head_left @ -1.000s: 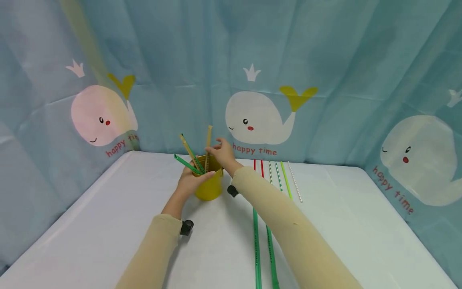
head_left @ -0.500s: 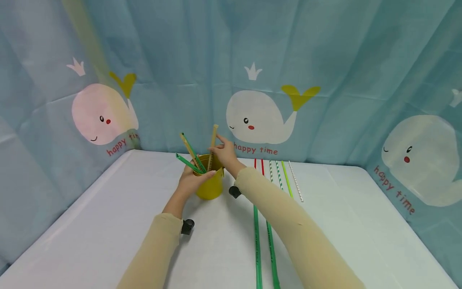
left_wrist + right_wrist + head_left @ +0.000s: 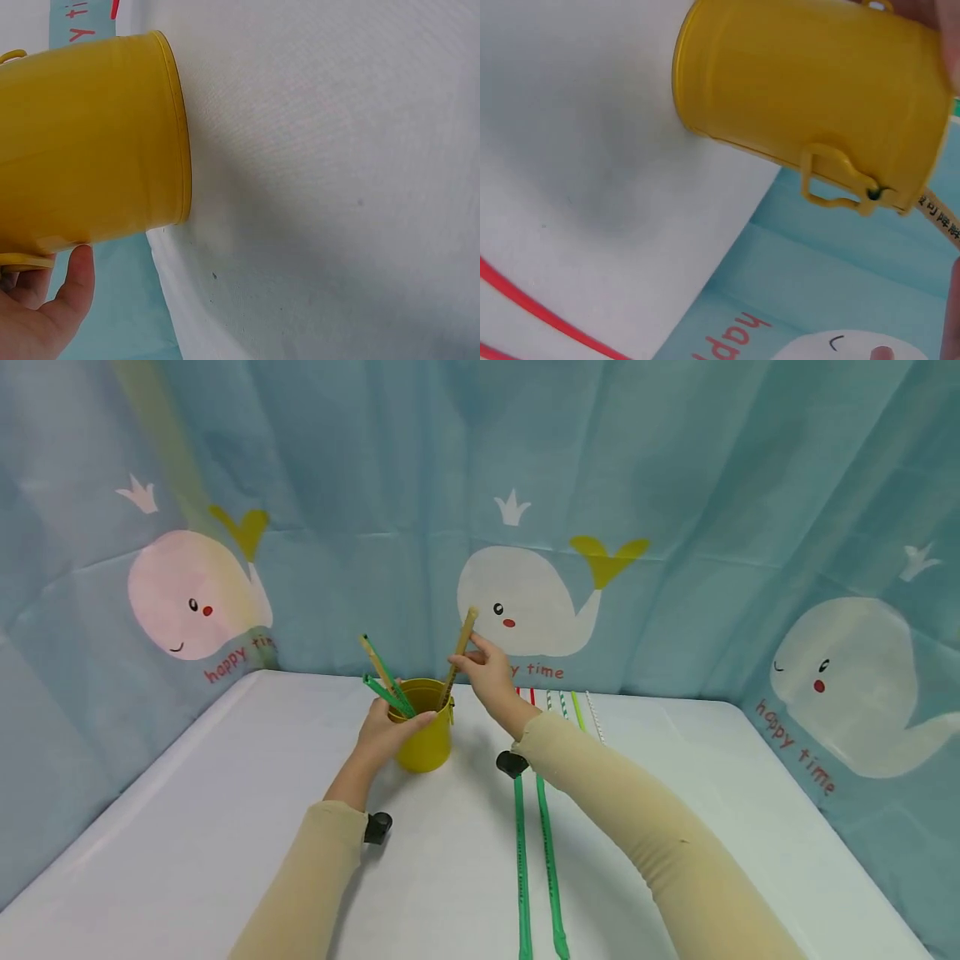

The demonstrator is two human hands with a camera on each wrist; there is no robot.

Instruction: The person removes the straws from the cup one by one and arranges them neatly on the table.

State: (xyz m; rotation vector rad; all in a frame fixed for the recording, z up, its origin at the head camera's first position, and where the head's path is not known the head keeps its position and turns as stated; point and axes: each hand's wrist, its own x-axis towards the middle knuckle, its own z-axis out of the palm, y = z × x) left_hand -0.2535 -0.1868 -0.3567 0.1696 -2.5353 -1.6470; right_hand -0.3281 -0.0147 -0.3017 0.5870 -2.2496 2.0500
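Note:
A yellow bucket (image 3: 426, 750) stands upright on the table. My left hand (image 3: 378, 735) holds its rim from the left, thumb along the near side; part of that hand also appears in the left wrist view (image 3: 56, 315). Between the thumb and fingers of my right hand (image 3: 495, 681) is a tan straw (image 3: 467, 631) with dark print, probably in a wrapper. The straw leans right, its lower end inside the bucket by the right rim. Two green straws (image 3: 384, 695) and another tan straw (image 3: 372, 653) lean left in the bucket. Their lower ends are hidden.
Two long green strips (image 3: 522, 860) lie lengthwise right of the bucket. Beyond them are two red straws (image 3: 540, 311), striped straws (image 3: 594, 714) and a lime-green straw (image 3: 577, 710), partly behind my right forearm. A whale-print curtain (image 3: 360, 593) hangs along the table's back.
My right hand has moved right, tilting the tan straw from near upright toward the bucket's right rim. My left hand stays on the bucket. The head view has shifted slightly.

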